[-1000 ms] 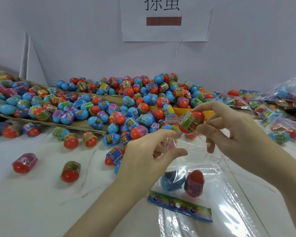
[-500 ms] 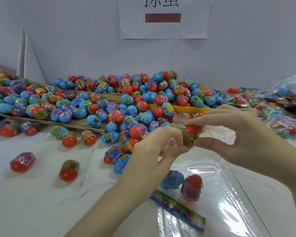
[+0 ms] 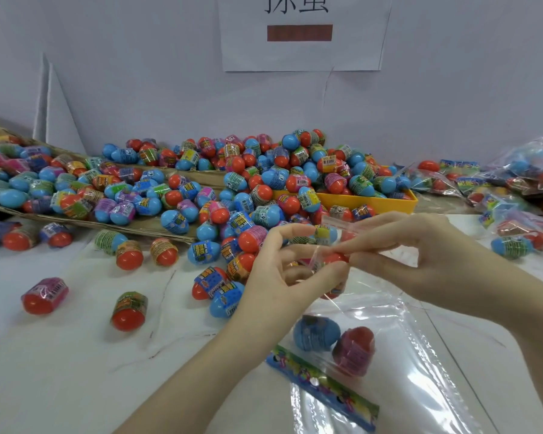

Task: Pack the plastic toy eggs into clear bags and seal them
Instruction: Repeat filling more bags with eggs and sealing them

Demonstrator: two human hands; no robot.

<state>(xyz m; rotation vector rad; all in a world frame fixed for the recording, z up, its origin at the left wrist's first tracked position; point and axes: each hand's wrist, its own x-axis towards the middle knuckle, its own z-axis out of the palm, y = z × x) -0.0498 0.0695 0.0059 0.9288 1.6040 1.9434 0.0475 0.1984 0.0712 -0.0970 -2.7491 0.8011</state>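
A clear bag (image 3: 386,321) hangs between my hands above the white table. A blue egg (image 3: 315,332) and a red egg with a pink wrap (image 3: 355,350) lie in its bottom, beside a colourful printed strip (image 3: 320,386). My left hand (image 3: 279,277) pinches the bag's mouth rim between thumb and fingers. My right hand (image 3: 420,258) pinches a red toy egg (image 3: 336,259) at the bag's mouth, with thumb and forefinger meeting my left fingertips. Much of that egg is hidden by fingers and plastic.
A big heap of blue and red eggs (image 3: 264,183) spills from a yellow tray (image 3: 373,202) and cardboard sheets (image 3: 145,228) behind my hands. Loose eggs (image 3: 129,311) lie at the left. Filled bags (image 3: 514,189) pile at the right. A paper sign (image 3: 301,32) hangs on the wall.
My right hand brought the red egg down from above to the bag's mouth, and both hands closed together around the opening. The bag swung slightly.
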